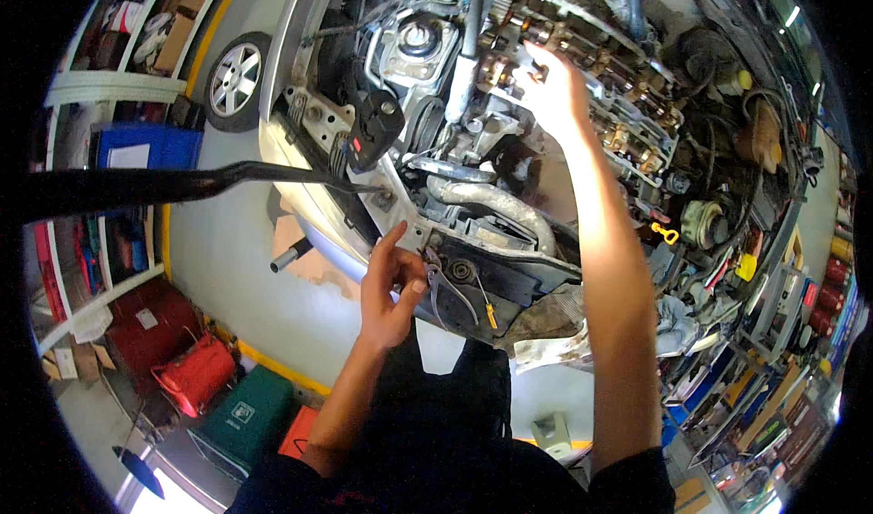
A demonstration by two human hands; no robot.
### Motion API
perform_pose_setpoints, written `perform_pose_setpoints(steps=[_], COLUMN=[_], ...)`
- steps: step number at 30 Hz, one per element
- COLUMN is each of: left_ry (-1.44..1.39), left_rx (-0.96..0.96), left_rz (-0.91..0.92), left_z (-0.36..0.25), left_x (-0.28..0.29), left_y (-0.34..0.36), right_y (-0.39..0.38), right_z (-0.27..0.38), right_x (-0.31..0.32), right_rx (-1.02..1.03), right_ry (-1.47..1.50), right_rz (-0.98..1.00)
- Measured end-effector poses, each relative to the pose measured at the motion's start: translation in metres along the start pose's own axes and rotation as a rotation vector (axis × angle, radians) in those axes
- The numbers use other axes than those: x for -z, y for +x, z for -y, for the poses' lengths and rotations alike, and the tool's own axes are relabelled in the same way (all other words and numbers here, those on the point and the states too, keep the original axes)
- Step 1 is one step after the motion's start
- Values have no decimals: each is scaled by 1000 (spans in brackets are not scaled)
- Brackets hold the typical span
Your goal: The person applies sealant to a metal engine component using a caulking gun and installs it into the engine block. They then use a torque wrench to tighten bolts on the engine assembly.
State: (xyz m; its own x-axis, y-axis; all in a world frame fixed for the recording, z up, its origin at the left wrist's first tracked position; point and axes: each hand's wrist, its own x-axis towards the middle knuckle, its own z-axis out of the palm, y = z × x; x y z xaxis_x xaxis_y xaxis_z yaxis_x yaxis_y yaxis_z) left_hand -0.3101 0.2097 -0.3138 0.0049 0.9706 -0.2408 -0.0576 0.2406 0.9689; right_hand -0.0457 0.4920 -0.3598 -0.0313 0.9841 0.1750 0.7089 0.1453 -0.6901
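My right hand [553, 91] reaches over the opened engine [627, 96] of a car, index finger stretched out and the other fingers partly bent. Its fingertips are beside the exposed camshafts [589, 55]; whether they touch metal is unclear. Nothing shows clearly in its grip. Over the car's front edge hovers my left hand [389, 300], index finger extended, thumb apart, nothing in it. Just right of it lie pliers [452, 294] with open handles and a yellow-handled screwdriver [491, 314]. A black device with a red mark [371, 132] rests on the front crossmember [382, 200].
A long black bar [245, 173] extends from the left to the crossmember. Rags [555, 332] lie along the front edge. A yellow pull handle [667, 233] stands at the engine's right. Beyond are a wheel [238, 79], a green bin [244, 414] and a red bag [194, 371].
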Motion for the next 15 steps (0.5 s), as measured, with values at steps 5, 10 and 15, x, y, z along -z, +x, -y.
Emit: perform_pose_setpoints(steps=[5, 10, 15], left_ry=[100, 267, 506], left_rx=[26, 42, -5], left_rz=[86, 191, 471], left_z=[6, 10, 6], left_x=[-3, -24, -73], left_y=[-3, -9, -12], right_y=[-171, -389, -515], right_z=[-18, -13, -10], right_x=[86, 173, 188], right_rx=[-144, -659, -971], right_ry=[91, 80, 32], right_rz=[-408, -651, -535])
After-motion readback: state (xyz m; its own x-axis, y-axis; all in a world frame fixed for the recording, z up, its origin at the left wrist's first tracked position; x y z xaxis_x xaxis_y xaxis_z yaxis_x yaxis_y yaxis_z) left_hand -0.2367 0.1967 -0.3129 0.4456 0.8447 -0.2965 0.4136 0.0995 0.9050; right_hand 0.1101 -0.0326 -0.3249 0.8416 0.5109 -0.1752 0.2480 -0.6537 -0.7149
